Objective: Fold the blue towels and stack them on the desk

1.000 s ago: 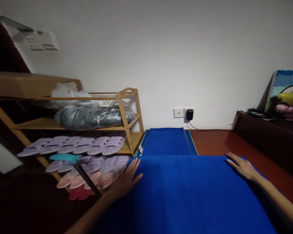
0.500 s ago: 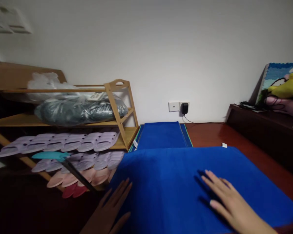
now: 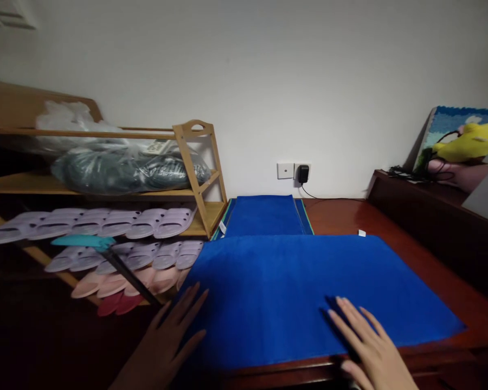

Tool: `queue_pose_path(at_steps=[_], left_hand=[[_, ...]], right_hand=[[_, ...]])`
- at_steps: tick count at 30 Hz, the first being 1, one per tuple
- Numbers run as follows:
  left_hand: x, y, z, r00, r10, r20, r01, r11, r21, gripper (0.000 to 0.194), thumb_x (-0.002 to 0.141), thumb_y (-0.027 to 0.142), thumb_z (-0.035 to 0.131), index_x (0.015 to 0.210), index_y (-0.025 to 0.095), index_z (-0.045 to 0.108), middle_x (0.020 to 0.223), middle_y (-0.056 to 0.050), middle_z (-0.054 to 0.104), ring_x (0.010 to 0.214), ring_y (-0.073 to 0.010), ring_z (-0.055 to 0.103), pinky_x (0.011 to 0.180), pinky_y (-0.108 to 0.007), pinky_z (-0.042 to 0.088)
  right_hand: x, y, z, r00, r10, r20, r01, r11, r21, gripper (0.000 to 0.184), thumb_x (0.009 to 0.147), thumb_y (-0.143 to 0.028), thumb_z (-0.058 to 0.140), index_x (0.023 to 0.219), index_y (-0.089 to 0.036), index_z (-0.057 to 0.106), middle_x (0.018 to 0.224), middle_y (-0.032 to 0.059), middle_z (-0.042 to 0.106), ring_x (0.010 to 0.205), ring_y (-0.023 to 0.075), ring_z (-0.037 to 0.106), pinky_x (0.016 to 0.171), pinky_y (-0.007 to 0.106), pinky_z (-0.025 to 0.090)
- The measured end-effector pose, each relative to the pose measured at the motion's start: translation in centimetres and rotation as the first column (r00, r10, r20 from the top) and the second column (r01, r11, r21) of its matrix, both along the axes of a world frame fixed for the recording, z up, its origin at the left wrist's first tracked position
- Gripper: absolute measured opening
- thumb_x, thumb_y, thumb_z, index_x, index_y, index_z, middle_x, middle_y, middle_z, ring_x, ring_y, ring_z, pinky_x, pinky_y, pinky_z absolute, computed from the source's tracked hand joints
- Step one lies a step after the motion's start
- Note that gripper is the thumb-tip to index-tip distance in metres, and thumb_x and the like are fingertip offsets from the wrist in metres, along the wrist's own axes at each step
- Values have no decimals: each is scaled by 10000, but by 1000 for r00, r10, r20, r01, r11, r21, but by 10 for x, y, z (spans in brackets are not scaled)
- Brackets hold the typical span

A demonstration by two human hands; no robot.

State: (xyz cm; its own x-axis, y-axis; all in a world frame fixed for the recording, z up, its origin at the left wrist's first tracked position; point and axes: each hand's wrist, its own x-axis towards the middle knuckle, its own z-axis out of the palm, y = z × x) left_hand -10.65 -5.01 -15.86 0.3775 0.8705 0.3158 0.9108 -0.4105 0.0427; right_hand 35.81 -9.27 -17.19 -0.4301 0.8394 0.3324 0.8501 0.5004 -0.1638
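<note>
A blue towel [image 3: 301, 287] lies spread flat on a dark red wooden surface [image 3: 435, 265]. My left hand [image 3: 166, 341] rests at the towel's near left corner with its fingers stretched out and spread. Flat on the towel near its front edge lies my right hand [image 3: 370, 346], fingers straight and apart. Neither hand holds anything. Beyond the spread towel a second, folded blue towel [image 3: 264, 215] sits by the wall.
A wooden shoe rack [image 3: 195, 173] at the left holds rows of lilac and pink slippers [image 3: 117, 225] and bagged items [image 3: 126, 170]. A teal-headed tool [image 3: 85, 242] leans before it. A wall socket with a black plug [image 3: 303, 173] is behind. A dark cabinet [image 3: 435, 216] stands at the right.
Both hands have slid back along the towel toward me, from its far corners to its near edge. The towel now shows its front edge and lies flatter; the view dropped slightly.
</note>
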Motion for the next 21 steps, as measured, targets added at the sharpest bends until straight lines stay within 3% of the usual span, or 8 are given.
queue_pose_path(at_steps=[4,6,8,13,17,19,21], left_hand=[[-17,-2,-12,986,141,93,-149,986,79,660,884,501,378,1471,336,124,1498,-13,284,1348,-274,309,1036,-479,351],[-21,-3,-17,988,125,95,-132,989,67,662,875,504,394,1466,353,136,1487,1,311,1340,-269,326,1030,-467,368],[-22,-4,-22,994,78,72,-82,996,47,654,860,510,436,1450,386,183,1479,11,325,1325,-266,353,1013,-450,397],[-23,-3,-34,996,64,54,-66,997,28,668,848,514,475,1445,386,205,1495,0,284,1322,-268,351,999,-434,420],[-37,-4,-39,996,84,16,-85,996,41,590,889,461,410,1439,401,204,1486,3,294,1303,-267,379,969,-442,448],[-43,-1,-29,992,121,-27,-119,991,66,547,915,419,353,1436,412,189,1469,-1,331,1303,-268,379,972,-479,433],[-39,5,-5,987,154,-51,-149,985,87,540,929,399,319,1444,398,158,1463,-9,346,1323,-264,347,1002,-504,388]], right_hand=[[106,4,-26,921,-375,-105,381,924,42,646,876,-510,352,1465,-408,108,1503,-40,214,1348,315,283,998,570,363],[155,9,-40,910,-412,-49,412,911,9,648,867,-541,341,1459,-425,105,1486,-44,270,1352,300,276,1003,577,355],[185,11,-52,920,-393,5,393,919,-33,608,873,-540,319,1450,-430,160,1472,-56,301,1351,276,280,1037,546,336],[194,11,-56,905,-423,-38,416,901,-121,584,882,-555,312,1435,-372,279,1485,-49,273,1370,255,232,1104,501,267],[207,5,-51,884,-439,-159,423,897,-128,553,881,-548,326,1386,-335,402,1458,-36,341,1331,253,334,1097,453,316],[221,0,-56,871,-451,-194,444,892,-80,537,863,-555,355,1337,-329,471,1438,-32,379,1306,263,378,1073,450,356],[236,-6,-63,836,-502,-222,514,858,-7,522,834,-577,376,1255,-326,553,1396,-28,444,1277,277,418,1039,451,395]])
